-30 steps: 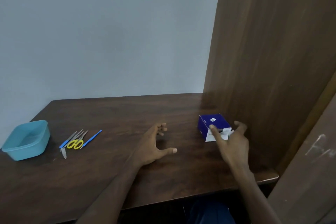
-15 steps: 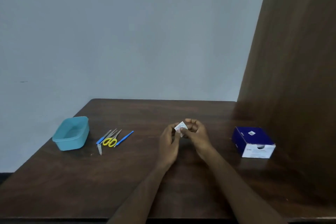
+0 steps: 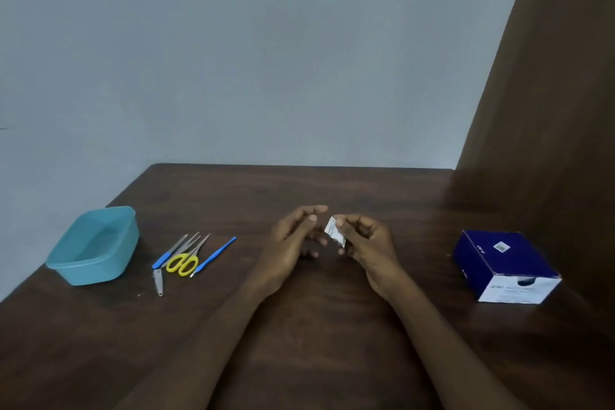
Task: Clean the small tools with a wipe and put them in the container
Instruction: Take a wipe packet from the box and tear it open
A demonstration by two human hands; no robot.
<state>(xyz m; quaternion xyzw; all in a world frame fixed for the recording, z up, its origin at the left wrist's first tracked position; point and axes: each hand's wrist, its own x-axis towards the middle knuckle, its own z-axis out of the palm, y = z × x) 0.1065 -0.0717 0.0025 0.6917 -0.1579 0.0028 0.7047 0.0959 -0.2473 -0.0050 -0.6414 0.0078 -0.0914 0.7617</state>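
Observation:
My right hand point(image 3: 367, 241) pinches a small white wipe packet point(image 3: 333, 230) above the middle of the table. Just left of it, my left hand point(image 3: 293, 236) hovers with relaxed fingers, its fingertips close to the packet but holding nothing. At the left stands an empty teal container point(image 3: 95, 245). Beside it lie the small tools: yellow-handled scissors point(image 3: 183, 263), a blue-handled pick point(image 3: 214, 256), a blue-handled file point(image 3: 168, 253) and a metal nail clipper point(image 3: 158, 281).
A dark blue and white box point(image 3: 506, 265) stands at the right, close to a brown wooden panel point(image 3: 549, 110). The dark wooden table point(image 3: 316, 326) meets a pale wall at the back.
My right hand took a wipe packet from the blue box and brought it to the table's middle. My left hand pinched it half a second ago and has since let go.

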